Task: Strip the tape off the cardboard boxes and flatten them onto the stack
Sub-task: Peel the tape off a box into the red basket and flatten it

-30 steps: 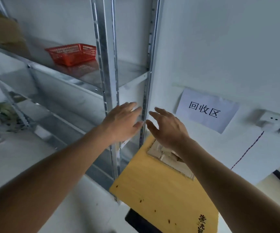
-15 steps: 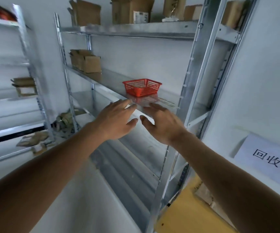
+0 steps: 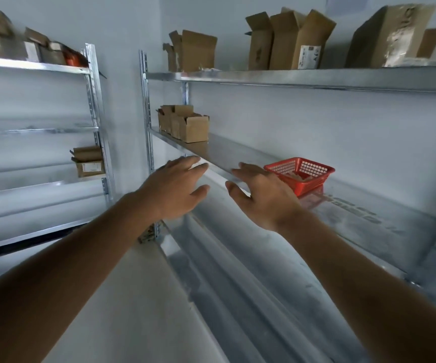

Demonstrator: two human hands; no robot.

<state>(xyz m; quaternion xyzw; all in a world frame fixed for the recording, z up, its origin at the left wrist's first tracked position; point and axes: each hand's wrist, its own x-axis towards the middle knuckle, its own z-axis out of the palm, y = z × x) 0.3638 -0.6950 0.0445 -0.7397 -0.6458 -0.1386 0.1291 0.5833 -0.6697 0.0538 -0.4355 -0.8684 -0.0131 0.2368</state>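
Boxes (image 3: 185, 123) of brown cardboard sit at the far left end of the middle shelf (image 3: 227, 150), flaps up. More open boxes (image 3: 290, 40) stand along the top shelf (image 3: 290, 77), and another box (image 3: 89, 161) rests on the rack (image 3: 93, 106) to the left. Both hands reach forward, palms down, in front of the middle shelf's edge, holding nothing. On the left hand (image 3: 175, 189) the fingers (image 3: 185, 163) are straight and spread; the right hand (image 3: 261, 196) is likewise flat and loose. A red basket (image 3: 300, 175) stands on the middle shelf just beyond the right hand.
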